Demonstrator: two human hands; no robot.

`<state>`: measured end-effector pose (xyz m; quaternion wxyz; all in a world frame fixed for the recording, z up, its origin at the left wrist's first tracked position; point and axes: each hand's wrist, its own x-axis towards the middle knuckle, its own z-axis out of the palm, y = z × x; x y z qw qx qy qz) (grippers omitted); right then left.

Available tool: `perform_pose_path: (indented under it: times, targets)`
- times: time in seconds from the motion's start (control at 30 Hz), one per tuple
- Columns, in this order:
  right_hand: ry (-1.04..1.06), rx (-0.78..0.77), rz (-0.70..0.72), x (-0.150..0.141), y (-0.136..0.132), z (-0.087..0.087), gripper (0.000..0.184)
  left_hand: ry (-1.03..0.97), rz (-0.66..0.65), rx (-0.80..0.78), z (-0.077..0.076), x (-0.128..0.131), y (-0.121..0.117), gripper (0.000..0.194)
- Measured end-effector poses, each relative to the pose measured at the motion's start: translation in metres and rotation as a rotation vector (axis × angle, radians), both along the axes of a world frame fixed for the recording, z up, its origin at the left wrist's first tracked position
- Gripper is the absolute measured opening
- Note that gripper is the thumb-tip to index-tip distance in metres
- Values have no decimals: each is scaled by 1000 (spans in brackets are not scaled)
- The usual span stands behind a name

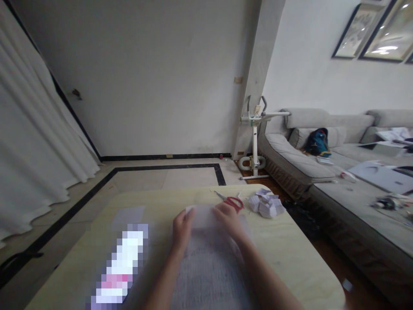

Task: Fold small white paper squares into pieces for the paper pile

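Observation:
A sheet of paper (209, 262) lies on the pale wooden table (300, 258) in front of me. My left hand (182, 228) grips the sheet's far left edge with curled fingers. My right hand (229, 217) pinches the far right edge, and the far end of the sheet (203, 214) is lifted between the two hands. Red-handled scissors (230, 200) lie on the table just beyond my right hand. A heap of small white paper pieces (266, 203) sits to the right of the scissors.
A blurred-out patch (121, 267) covers part of the table on the left, with a pale sheet (129, 215) above it. A grey sofa (322, 168) with a blue bag (318, 142) and clutter stands right. An exercise bike (256, 137) stands near the wall. White curtains (35, 142) hang left.

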<state>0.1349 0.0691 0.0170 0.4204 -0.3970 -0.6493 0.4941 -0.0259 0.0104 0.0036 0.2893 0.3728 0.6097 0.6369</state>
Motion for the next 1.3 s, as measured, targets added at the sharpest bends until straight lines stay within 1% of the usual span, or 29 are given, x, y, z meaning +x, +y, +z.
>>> perform_pose_path:
  times: [0.13,0.3,0.37,0.5,0.6,0.67,0.8,0.9,1.0,1.13,1.23,1.27,1.3]
  targets:
    - [-7,12,-31,0,3,-2,24,32,17,-13,-2,-1,0,40]
    - [12,33,-47,0,6,-6,27,28,5,-33,3,1,-3,42]
    - [23,24,-69,1,7,-7,28,34,1,-38,6,2,-4,41]
    - [44,-18,-123,2,7,-5,30,11,-37,-21,12,3,-5,32]
    - [58,-29,-135,2,7,-4,30,-15,-41,1,13,3,-5,28]
    - [69,-50,-92,1,6,-4,30,-23,-19,9,13,2,-5,27]
    - [64,-137,81,-1,4,-5,28,-78,52,12,11,-1,-3,31]
    - [36,-144,96,-1,4,-7,29,-115,82,22,11,-1,-2,32]
    - [12,-107,108,3,6,-6,30,-163,14,-1,13,-1,-3,32]
    - [-7,-61,188,11,8,1,29,-200,-129,-12,16,-2,-6,38]
    - [17,-50,204,12,6,5,28,-185,-255,-70,15,-2,-6,37]
    - [36,-53,195,11,5,5,27,-181,-271,-83,14,-2,-6,37]
    - [53,-62,183,10,4,5,26,-180,-256,-84,13,-1,-5,36]
